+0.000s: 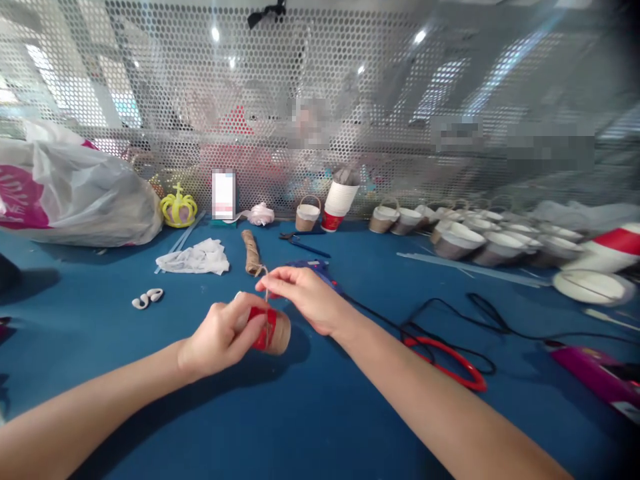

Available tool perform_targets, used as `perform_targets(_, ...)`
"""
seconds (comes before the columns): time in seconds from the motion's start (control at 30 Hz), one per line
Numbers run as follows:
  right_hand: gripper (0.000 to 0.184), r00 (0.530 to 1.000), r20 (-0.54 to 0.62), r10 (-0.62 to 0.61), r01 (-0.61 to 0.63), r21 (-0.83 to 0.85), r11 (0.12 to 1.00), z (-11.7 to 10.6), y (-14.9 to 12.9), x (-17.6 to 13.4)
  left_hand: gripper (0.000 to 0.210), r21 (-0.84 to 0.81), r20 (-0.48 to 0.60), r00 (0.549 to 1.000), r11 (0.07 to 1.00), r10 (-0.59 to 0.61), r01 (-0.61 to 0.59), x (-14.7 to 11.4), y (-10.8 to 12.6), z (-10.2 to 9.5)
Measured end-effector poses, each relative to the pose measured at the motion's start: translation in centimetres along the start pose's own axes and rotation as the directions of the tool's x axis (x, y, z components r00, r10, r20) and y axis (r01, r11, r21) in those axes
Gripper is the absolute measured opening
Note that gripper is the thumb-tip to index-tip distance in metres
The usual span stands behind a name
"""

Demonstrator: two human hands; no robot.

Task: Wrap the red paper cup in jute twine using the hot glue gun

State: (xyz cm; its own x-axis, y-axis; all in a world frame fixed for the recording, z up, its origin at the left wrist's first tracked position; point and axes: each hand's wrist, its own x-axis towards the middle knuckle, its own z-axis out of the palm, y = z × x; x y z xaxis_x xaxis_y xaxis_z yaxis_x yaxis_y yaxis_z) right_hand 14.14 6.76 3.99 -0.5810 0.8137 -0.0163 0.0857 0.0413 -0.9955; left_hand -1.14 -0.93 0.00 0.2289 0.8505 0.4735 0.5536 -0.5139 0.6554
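My left hand is closed around a red paper cup tipped on its side above the table. Tan twine is wound round one end of the cup. A loose strand of twine runs up from the cup to my right hand, whose fingers are pinched on it. Just behind the hands lies a roll of twine. Partly hidden beyond my right wrist is a blue tool, perhaps a glue gun.
Pliers, a crumpled white cloth and white earphones lie on the blue table. Stacked cups and several small twine-wrapped baskets stand along the perforated screen. Black cables and red-handled scissors lie at right.
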Motion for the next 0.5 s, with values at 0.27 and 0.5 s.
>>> perform_targets(0.27,0.013,0.987,-0.102,-0.128,0.131,0.017,0.991,-1.3,-1.2,-0.9,0.022,-0.468,0.047,0.897,0.784,-0.44,0.409,1.0,-0.5,0.3)
perform_targets(0.5,0.016,0.979,-0.112,-0.171,0.158,-0.121,0.98,-1.3,-0.8,-0.9,0.024,-0.474,0.131,0.831,0.702,-0.54,0.531,1.3,-0.2,0.2)
